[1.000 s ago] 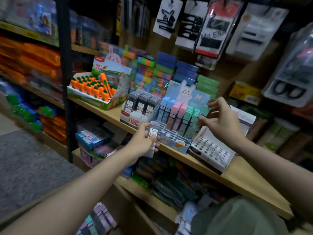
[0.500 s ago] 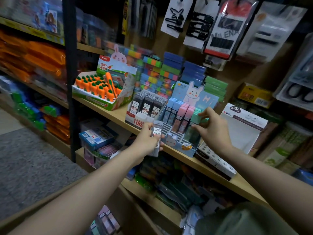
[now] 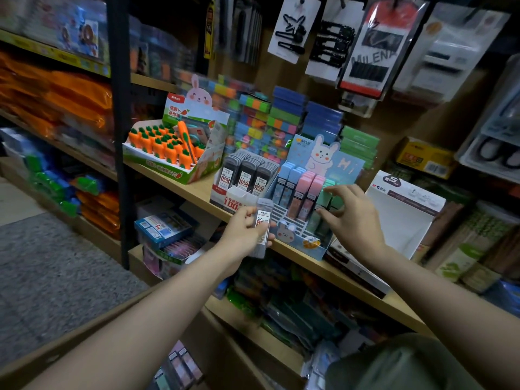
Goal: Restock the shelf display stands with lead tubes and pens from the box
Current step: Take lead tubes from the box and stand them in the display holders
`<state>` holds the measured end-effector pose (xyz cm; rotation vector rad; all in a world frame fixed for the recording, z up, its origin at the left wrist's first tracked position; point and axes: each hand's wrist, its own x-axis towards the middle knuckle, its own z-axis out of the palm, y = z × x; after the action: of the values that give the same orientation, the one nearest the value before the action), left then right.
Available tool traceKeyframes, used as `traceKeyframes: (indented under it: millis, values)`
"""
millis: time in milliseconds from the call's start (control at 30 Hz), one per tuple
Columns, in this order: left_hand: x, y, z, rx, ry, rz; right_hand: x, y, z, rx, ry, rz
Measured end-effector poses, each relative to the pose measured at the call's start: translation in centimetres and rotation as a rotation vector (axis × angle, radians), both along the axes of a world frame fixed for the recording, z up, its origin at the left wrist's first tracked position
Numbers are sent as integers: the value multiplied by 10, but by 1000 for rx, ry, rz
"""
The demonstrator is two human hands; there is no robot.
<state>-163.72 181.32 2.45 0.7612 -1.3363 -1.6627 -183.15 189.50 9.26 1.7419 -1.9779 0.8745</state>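
1. The left hand [image 3: 244,231] holds a clear lead tube [image 3: 262,227] upright — fingers wrapped behind it, thumb on the front near its white label. The tube sits in front of the shelf [image 3: 334,273] edge, just below the grey stand [image 3: 244,183].
2. The right hand [image 3: 351,218] reaches into the bunny stand [image 3: 315,190], its grip narrow — thumb and fingers curled toward the green tubes [image 3: 327,199] at the stand's right end; whether it actually pinches one I cannot tell.
3. The grey stand holds three rows of dark tubes; the bunny stand, touching it on the right, holds blue, pink and green ones.
4. Left of these stands a carrot display [image 3: 168,149]. Right of the bunny stand is a white box [image 3: 399,212].
5. Hair-clip cards [image 3: 292,26] hang above.
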Motion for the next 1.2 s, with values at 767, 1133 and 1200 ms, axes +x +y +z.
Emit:
traceKeyframes:
  millis: [767,1133,1200]
  values:
    - [68,-62,27,-258,-232,367,80,-87,74,149,-316,255]
    - [51,-90,7,-245,-348,394,110,-158,66,72,-132,209]
    - [48,-90,3,-236,-297,374,111,-164,61,105,-84,204]
